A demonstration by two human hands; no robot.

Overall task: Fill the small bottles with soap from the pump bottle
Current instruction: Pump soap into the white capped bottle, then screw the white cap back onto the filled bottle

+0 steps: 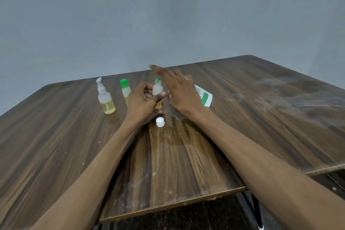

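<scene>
Glossy wood-grain table (242,99); translucent plastic pump bottle (106,101); white plastic cap (160,122).

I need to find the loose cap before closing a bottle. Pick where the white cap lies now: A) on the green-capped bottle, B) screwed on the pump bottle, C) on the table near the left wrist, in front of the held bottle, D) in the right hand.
C: the white cap sits alone on the table, nearer the camera than the small bottle at the left hand.

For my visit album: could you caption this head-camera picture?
Left hand holds a small bottle on the table; right hand hovers open beside it.
</scene>
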